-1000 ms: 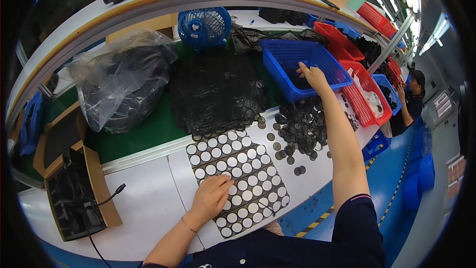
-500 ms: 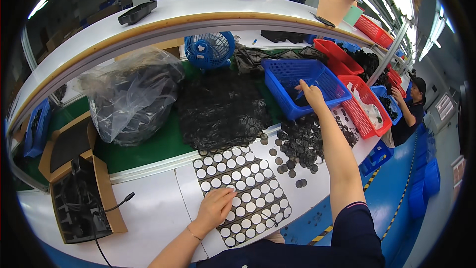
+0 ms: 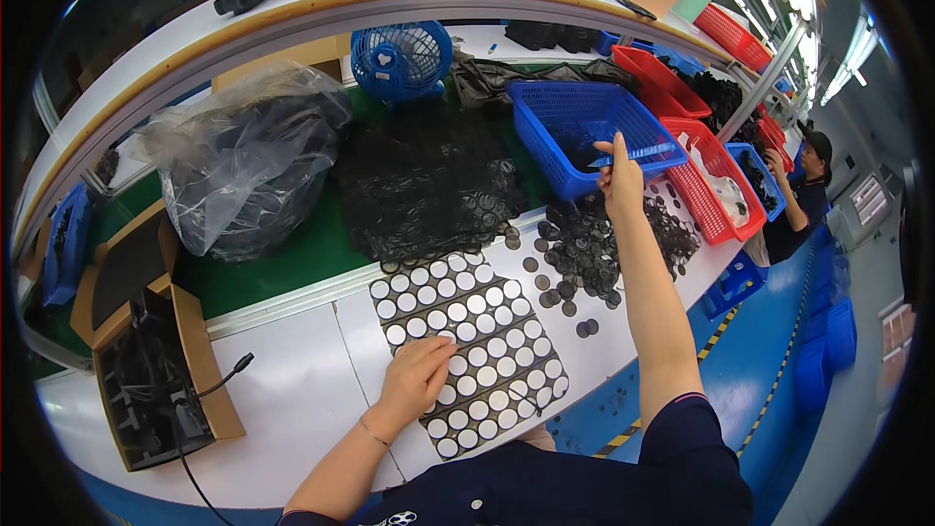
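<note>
My right hand (image 3: pixel 621 173) is raised at the front rim of a blue plastic basket (image 3: pixel 555 156), closed around a slim blue tool (image 3: pixel 638 154) whose exact kind I cannot make out. Under my left hand (image 3: pixel 421 370) lies a dark sheet (image 3: pixel 499 365) with rows of round white discs on it. That hand rests on the sheet's left side, fingers stretched out and holding nothing. Loose black discs (image 3: pixel 589 258) are heaped on the white table between the sheet and the basket. Behind the sheet is a stack of black disc-patterned sheets (image 3: pixel 429 185).
An open cardboard box (image 3: pixel 161 380) with cables stands at the left. A clear plastic bag (image 3: pixel 248 166) and a blue fan (image 3: pixel 399 58) are farther back, below a raised shelf (image 3: pixel 390 5). Red baskets (image 3: pixel 716 185) line the right. A co-worker (image 3: pixel 804 195) is at the far right.
My right hand has come up from inside the blue basket, and the blue tool now shows in its grip. The left hand stays on the sheet. The whole view has shifted slightly.
</note>
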The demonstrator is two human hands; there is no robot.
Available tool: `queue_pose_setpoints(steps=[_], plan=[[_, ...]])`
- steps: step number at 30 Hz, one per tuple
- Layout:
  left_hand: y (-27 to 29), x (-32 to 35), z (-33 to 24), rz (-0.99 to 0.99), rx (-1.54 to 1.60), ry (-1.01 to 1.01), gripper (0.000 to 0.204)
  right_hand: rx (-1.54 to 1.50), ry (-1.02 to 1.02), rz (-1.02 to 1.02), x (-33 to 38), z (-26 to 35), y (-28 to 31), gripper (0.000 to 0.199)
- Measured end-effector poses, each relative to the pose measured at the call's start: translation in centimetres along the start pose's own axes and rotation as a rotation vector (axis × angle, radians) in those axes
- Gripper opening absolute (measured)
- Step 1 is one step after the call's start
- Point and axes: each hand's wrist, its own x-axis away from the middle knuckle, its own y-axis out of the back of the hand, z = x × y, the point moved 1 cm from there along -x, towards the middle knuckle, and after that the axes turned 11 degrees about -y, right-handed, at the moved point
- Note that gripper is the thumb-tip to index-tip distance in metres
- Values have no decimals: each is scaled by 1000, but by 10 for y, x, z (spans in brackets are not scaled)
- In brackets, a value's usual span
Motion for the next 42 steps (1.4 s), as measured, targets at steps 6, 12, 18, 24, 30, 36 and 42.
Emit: queue_pose_setpoints(steps=[6,12,18,24,30,36,42], plan=[[-5,-5,-1,-11,16,-2,24,-244,-260,215,103,-56,-6,31],[1,1,1,-16,-18,-14,21,-286,-13,265,115,-3,-8,28],[-1,1,2,20,10,25,23,421,408,245,199,-15,-38,21],[1,1,-5,29,-54,-7,26,611,412,398,292,-119,-45,19],[1,4,-5,116,-123,-8,29,613,362,330,299,-127,-38,18],[1,1,-7,218,-132,-21,26,718,462,395,298,-132,-36,17],[-1,3,-8,261,-152,-25,20,711,462,385,298,-134,-37,17]])
